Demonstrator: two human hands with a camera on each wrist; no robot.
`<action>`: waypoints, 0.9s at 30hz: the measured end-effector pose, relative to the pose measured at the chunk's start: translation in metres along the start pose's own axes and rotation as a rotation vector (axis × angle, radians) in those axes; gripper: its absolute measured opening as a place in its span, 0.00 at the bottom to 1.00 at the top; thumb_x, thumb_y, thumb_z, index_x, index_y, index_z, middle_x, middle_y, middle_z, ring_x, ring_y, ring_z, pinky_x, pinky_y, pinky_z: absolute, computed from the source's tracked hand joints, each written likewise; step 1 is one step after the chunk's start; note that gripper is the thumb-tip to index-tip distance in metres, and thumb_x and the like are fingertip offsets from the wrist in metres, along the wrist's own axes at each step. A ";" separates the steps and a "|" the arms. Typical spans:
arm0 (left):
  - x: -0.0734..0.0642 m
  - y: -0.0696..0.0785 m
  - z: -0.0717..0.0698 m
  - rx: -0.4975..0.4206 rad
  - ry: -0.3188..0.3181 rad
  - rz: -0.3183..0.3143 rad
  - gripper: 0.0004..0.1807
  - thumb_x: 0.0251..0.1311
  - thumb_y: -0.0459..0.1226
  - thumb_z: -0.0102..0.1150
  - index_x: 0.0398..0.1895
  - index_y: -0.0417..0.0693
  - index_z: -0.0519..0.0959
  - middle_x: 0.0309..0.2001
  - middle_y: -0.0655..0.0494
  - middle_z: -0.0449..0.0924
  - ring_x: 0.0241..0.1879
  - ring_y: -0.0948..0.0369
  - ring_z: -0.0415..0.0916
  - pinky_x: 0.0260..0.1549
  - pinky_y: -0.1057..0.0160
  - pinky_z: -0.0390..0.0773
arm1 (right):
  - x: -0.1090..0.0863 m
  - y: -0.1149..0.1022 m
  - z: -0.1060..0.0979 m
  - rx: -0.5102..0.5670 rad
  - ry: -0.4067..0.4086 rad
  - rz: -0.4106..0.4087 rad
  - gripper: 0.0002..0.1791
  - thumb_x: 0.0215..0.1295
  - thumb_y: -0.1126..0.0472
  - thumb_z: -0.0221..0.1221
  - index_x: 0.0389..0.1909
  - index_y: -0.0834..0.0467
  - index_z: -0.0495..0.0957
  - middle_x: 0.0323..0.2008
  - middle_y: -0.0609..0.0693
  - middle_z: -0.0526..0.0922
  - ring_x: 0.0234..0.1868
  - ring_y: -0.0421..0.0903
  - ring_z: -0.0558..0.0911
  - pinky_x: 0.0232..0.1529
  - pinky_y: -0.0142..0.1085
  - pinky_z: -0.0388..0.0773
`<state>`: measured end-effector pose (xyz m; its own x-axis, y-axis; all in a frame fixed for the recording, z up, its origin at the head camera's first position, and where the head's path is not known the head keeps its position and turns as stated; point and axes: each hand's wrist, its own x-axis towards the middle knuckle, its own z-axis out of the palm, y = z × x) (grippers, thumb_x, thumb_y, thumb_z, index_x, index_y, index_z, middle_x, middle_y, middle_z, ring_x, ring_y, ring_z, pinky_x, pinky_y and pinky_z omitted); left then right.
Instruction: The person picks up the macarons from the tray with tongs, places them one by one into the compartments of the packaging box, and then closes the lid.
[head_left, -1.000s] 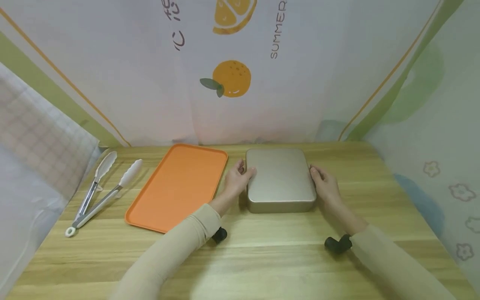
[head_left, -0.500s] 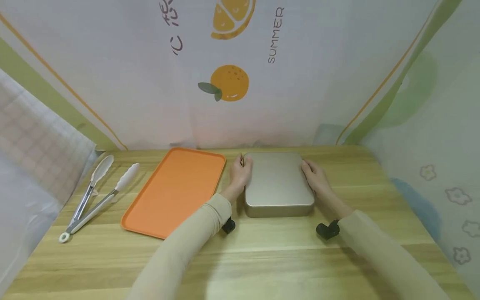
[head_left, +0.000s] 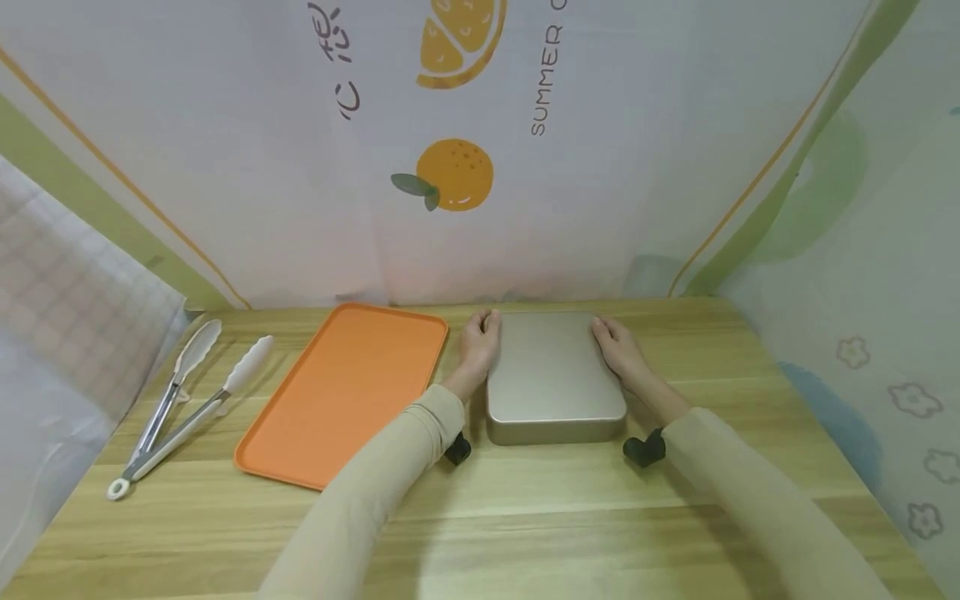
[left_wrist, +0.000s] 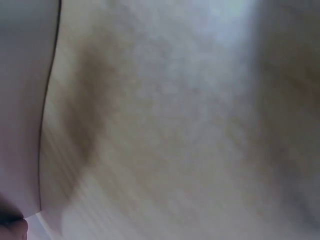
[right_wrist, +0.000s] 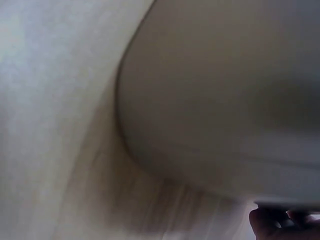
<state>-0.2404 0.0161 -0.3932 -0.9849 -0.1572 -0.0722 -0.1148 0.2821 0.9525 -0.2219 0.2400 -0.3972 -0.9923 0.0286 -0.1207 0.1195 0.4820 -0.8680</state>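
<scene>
A champagne-coloured metal box [head_left: 555, 367] with rounded corners and a smooth flat top sits on the wooden table. My left hand [head_left: 478, 346] grips its far left corner, thumb along the top edge and the other fingers bent at the side. At the far right corner my right hand [head_left: 618, 346] holds it in the same way. In the left wrist view the side wall of the box [left_wrist: 22, 110] fills the left edge, with a fingertip [left_wrist: 14, 230] low in the corner. The right wrist view shows a rounded corner of the box [right_wrist: 210, 110] and dark fingers [right_wrist: 272, 225] below.
An orange tray [head_left: 352, 392] lies left of the box, partly behind my left sleeve. Farther left, spread tongs [head_left: 176, 425] with white tips rest on the table [head_left: 540, 517]. A fruit-print curtain [head_left: 585, 217] hangs behind the table's far edge.
Both hands have slid along the box's sides toward its far corners, and the left fingers have closed in on it. The whole scene sits slightly lower in the head view.
</scene>
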 end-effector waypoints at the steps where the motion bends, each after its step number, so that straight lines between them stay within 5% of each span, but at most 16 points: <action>1: 0.000 -0.001 0.000 0.008 0.005 0.003 0.23 0.69 0.46 0.45 0.60 0.41 0.72 0.58 0.45 0.74 0.59 0.50 0.70 0.59 0.57 0.67 | 0.001 0.000 0.000 -0.002 -0.001 0.005 0.34 0.75 0.47 0.35 0.69 0.69 0.52 0.69 0.66 0.54 0.70 0.62 0.54 0.69 0.51 0.51; 27: 0.004 -0.004 0.002 0.077 0.015 0.008 0.22 0.70 0.46 0.46 0.58 0.42 0.74 0.56 0.46 0.76 0.58 0.50 0.71 0.58 0.56 0.68 | 0.010 0.004 0.005 -0.036 0.099 -0.012 0.28 0.76 0.52 0.36 0.62 0.71 0.63 0.58 0.68 0.69 0.59 0.60 0.69 0.61 0.50 0.65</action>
<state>-0.2445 0.0160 -0.3975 -0.9839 -0.1683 -0.0594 -0.1168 0.3555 0.9273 -0.2315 0.2373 -0.4041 -0.9923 0.1078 -0.0610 0.1082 0.5140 -0.8509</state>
